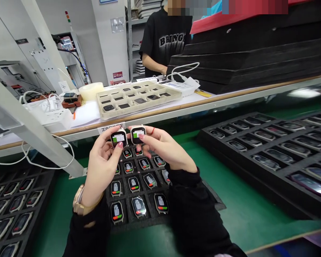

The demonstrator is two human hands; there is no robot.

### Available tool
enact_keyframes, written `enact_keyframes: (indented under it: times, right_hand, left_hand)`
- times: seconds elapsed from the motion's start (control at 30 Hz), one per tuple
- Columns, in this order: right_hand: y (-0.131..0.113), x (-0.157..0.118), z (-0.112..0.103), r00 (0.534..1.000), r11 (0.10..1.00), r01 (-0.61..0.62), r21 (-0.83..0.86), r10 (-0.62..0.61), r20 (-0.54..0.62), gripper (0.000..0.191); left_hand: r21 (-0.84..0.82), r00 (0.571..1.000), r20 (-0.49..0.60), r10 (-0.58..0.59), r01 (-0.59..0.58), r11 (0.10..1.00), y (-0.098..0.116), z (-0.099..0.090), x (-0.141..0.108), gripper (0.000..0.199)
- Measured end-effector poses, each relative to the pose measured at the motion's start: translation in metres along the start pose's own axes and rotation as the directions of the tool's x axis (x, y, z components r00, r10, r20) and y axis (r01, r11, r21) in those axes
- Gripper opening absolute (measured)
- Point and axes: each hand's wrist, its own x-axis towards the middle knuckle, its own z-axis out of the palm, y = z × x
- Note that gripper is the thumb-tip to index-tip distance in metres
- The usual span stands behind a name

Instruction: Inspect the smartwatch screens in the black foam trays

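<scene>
My left hand [105,157] grips a smartwatch case [115,135] by its edges, thumb at the lower part of the lit screen. Beside it, my right hand [160,144] holds a second smartwatch case [135,141], its thumb on the screen. Both screens face me and show white and green blocks. The two watches are held close together above a black foam tray [127,200]. In that tray sit several strapless smartwatches [134,184], many with lit screens showing white text and red and green bars. My forearms hide parts of the tray's sides.
More foam trays of watches stand at left [42,200] and right [222,157] on the green bench [82,228]. A shelf holds a cream plastic tray [166,88], cables and stacked black foam [243,67]. A white post [42,117] rises at left. Another person [156,39] stands behind.
</scene>
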Motion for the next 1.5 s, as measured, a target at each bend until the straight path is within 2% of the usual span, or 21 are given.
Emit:
enact_keyframes:
  times: [0.13, 0.47, 0.7, 0.83, 0.93, 1.03, 1.1, 1.17, 1.23, 1.3, 1.37, 1.4, 1.5]
  right_hand:
    - [0.0, 0.001, 0.002, 0.999, 1.0, 0.008, -0.01, -0.008, 0.04, 0.046]
    - [0.004, 0.003, -0.001, 0.999, 1.0, -0.007, 0.007, 0.007, 0.039, 0.035]
    - [0.001, 0.001, 0.001, 0.999, 1.0, -0.01, -0.006, 0.01, 0.044, 0.035]
    - [-0.001, 0.001, 0.003, 0.998, 0.999, -0.017, -0.048, 0.02, 0.052, 0.036]
    - [0.001, 0.0, 0.003, 0.999, 0.998, -0.035, -0.048, 0.036, 0.037, 0.038]
    - [0.002, -0.006, -0.001, 0.998, 0.997, -0.067, -0.023, 0.066, -0.023, 0.054]
    - [0.002, -0.013, -0.008, 0.994, 0.996, -0.084, -0.021, 0.082, -0.07, 0.066]
    - [0.003, -0.019, -0.02, 0.989, 0.994, -0.1, -0.04, 0.095, -0.117, 0.07]
    - [0.007, -0.022, -0.034, 0.982, 0.988, -0.132, -0.082, 0.119, -0.145, 0.07]
    - [0.016, -0.021, -0.05, 0.976, 0.962, -0.184, -0.2, 0.156, -0.151, 0.071]
    - [0.031, -0.016, -0.066, 0.968, 0.881, -0.244, -0.405, 0.195, -0.16, 0.071]
    - [0.04, -0.012, -0.074, 0.962, 0.81, -0.272, -0.52, 0.211, -0.175, 0.069]
    - [0.069, 0.001, -0.094, 0.947, 0.659, -0.319, -0.681, 0.234, -0.218, 0.061]
  left_hand:
    - [-0.039, 0.999, 0.036, -0.033, 0.034, 0.999, 0.0, -0.001, 0.001, 0.046]
    - [-0.026, 1.0, 0.008, -0.018, 0.018, 1.0, 0.001, -0.003, 0.001, 0.04]
    - [-0.025, 0.999, -0.047, -0.017, 0.016, 1.0, -0.001, -0.003, 0.001, 0.028]
    - [0.0, 0.999, -0.013, -0.042, 0.042, 0.999, -0.001, -0.006, 0.0, 0.04]
    - [0.018, 0.998, -0.011, -0.065, 0.065, 0.998, -0.003, -0.016, -0.003, 0.052]
    - [0.046, 0.993, -0.015, -0.118, 0.119, 0.992, -0.008, -0.034, -0.011, 0.062]
    - [0.078, 0.982, -0.004, -0.191, 0.191, 0.979, -0.017, -0.05, -0.016, 0.069]
    - [0.117, 0.958, 0.025, -0.286, 0.281, 0.952, -0.032, -0.066, -0.018, 0.076]
    - [0.15, 0.933, 0.037, -0.359, 0.35, 0.925, -0.052, -0.081, -0.016, 0.08]
    - [0.208, 0.908, 0.044, -0.418, 0.4, 0.892, -0.078, -0.093, -0.009, 0.081]
    - [0.344, 0.874, 0.013, -0.486, 0.452, 0.823, -0.105, -0.103, 0.0, 0.08]
    - [0.373, 0.865, -0.001, -0.501, 0.465, 0.803, -0.118, -0.107, 0.005, 0.079]
    - [0.407, 0.855, -0.041, -0.517, 0.486, 0.773, -0.148, -0.114, 0.019, 0.076]
